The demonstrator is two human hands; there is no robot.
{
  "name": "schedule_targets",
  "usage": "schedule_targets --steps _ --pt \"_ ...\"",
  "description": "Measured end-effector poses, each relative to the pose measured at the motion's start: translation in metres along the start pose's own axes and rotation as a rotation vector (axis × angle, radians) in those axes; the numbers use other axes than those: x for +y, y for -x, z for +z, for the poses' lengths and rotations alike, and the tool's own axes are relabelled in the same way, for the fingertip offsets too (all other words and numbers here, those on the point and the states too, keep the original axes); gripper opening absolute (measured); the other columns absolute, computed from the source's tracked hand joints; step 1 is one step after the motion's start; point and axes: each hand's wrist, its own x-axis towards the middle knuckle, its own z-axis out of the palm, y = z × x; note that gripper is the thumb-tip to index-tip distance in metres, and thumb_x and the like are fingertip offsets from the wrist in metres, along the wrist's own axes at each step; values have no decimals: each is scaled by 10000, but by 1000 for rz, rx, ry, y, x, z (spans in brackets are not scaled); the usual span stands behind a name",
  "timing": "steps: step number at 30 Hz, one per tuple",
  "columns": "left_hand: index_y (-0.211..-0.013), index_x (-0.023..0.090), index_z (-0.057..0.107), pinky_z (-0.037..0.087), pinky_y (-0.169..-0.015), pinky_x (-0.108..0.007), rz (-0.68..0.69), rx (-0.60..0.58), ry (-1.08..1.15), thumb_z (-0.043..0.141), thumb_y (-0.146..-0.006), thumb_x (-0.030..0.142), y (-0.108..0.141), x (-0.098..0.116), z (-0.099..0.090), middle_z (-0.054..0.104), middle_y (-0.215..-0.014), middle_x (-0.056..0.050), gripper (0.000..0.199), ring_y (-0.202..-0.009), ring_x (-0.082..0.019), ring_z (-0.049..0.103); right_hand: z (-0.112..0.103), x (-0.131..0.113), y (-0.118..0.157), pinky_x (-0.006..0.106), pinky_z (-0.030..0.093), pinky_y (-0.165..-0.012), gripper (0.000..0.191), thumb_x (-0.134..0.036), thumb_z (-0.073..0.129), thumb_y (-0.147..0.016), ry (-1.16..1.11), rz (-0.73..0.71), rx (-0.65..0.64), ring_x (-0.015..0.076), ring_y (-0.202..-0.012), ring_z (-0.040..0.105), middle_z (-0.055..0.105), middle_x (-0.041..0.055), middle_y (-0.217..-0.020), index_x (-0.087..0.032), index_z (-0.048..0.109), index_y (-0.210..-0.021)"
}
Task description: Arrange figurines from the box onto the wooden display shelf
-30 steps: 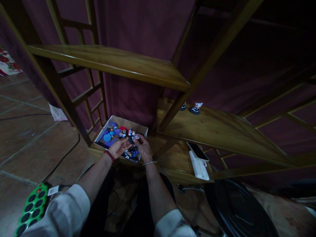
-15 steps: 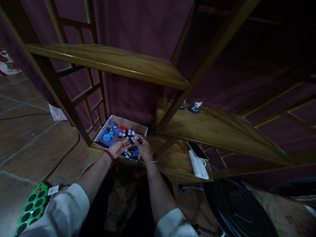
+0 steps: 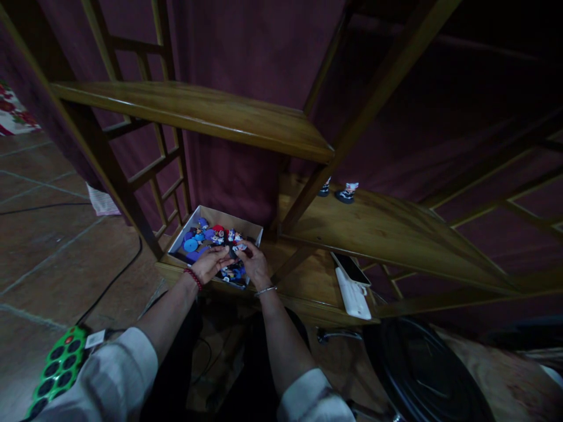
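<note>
Over an open cardboard box (image 3: 181, 235), both my hands hold one small figurine (image 3: 238, 247) with a dark round base. My left hand (image 3: 212, 264) pinches the base from the left. My right hand (image 3: 255, 264) has its fingers closed on the figurine's whitish upper part from the right. Several small toy figures lie in the box, among them a red one (image 3: 218, 229) and a blue disc-shaped piece (image 3: 190, 245). On the shelf to the right stands a similar figurine (image 3: 347, 193) on a dark base, with another (image 3: 324, 188) partly hidden behind the slanted post.
A wooden shelf board (image 3: 193, 111) juts out above the box. A phone (image 3: 350, 268) rests against a white object (image 3: 353, 296) on the lower board. To the right is a black round stool seat (image 3: 426, 369). A green power strip (image 3: 61, 366) and cables lie on the floor.
My hands stay over the box with the figurine between them; the fingers have shifted only slightly and the view has moved a little.
</note>
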Motion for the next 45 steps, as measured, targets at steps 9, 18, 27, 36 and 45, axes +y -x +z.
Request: schedule_targets --steps 9,18,27,36,45 --pt "-624 113 556 514 -663 -265 18 -3 -4 641 -698 109 1 -3 -2 618 -582 -18 113 -592 -106 606 2 2 0 259 468 -743 218 -298 575 -711 39 -38 4 133 -755 590 649 -40 -871 -288 620 -923" --pt "-621 115 570 504 -688 -276 44 -29 -9 665 -669 106 3 -3 1 602 -574 0 107 -580 -90 582 3 3 1 281 473 -753 236 -317 574 -714 52 -26 22 151 -806 600 651 -29 -912 -294 612 -946" --pt "-619 124 570 501 -754 -306 85 -81 -26 691 -634 106 5 -4 -2 591 -632 16 123 -656 -98 588 3 1 4 281 474 -748 258 -336 585 -693 26 -1 60 154 -790 606 657 -19 -870 -269 612 -941" --pt "-644 123 577 506 -778 -340 107 -84 -13 685 -625 71 7 -4 -3 566 -655 23 121 -680 -101 578 4 0 6 262 476 -733 250 -368 588 -688 7 15 76 140 -753 604 660 -23 -855 -249 621 -905" --pt "-759 131 610 495 -800 -346 118 -80 35 653 -636 14 18 -2 4 587 -682 10 175 -693 -106 593 -2 -13 13 256 479 -718 225 -352 582 -701 29 -21 71 137 -752 604 655 -22 -836 -248 612 -898"
